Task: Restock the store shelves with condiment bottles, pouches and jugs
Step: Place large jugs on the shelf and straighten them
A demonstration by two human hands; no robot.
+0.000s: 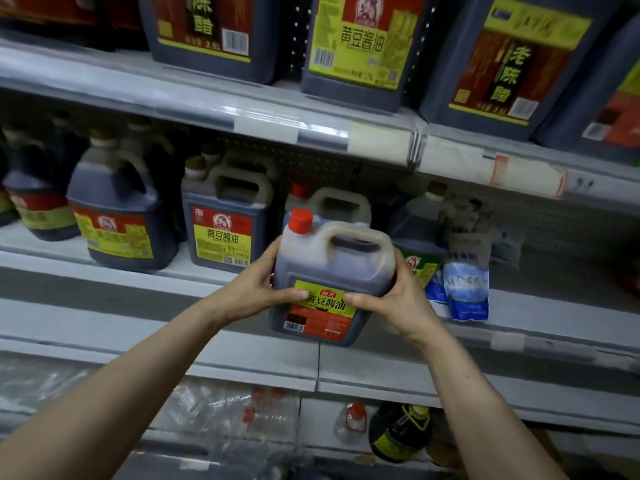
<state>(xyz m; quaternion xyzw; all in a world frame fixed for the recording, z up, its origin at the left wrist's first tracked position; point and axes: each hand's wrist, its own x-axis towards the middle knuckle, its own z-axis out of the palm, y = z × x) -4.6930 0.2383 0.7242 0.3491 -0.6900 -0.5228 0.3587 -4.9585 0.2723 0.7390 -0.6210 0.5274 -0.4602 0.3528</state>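
Head view: my left hand [258, 289] and right hand [398, 299] grasp the soy sauce jug [332, 275]; I should seat it squarely on the middle shelf [104, 289], label forward.

The jug [329, 282] is between the left hand [259, 289] and right hand [398, 299], at the middle shelf's [104, 285] front edge. Other jugs [221, 233] stand behind and left of it, pouches [465, 282] just right. More jugs [360, 46] stand on the shelf above [173, 95].
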